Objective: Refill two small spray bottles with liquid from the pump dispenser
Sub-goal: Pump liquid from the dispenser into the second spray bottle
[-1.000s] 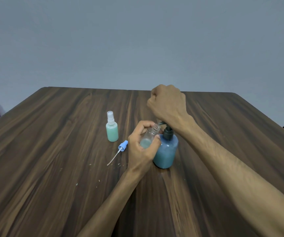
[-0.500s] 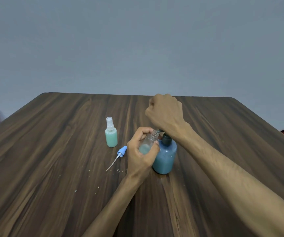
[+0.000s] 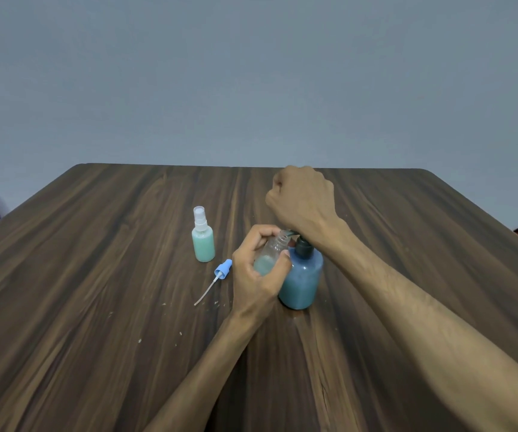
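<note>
Roughly midway: capped bottle [image 3: 203,244] full on bench [image 3: 95,307]; left hand [image 3: 259,275] grips open bottle [image 3: 271,254], partly filled; right hand [image 3: 303,201], fisted, presses pump [image 3: 303,269]; sprayer [image 3: 222,272] unfitted.

— From my feed, the table [image 3: 95,307] looks like dark wood-grain, matt finish.
— Agreed; I see clear glossy plastic on the small bottle [image 3: 271,249], smooth blue plastic on the dispenser [image 3: 303,282].

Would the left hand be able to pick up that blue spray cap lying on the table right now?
Probably not yet: the blue spray cap lies unobstructed just beside the left hand, but that hand grips the open small bottle at the pump dispenser.
</note>
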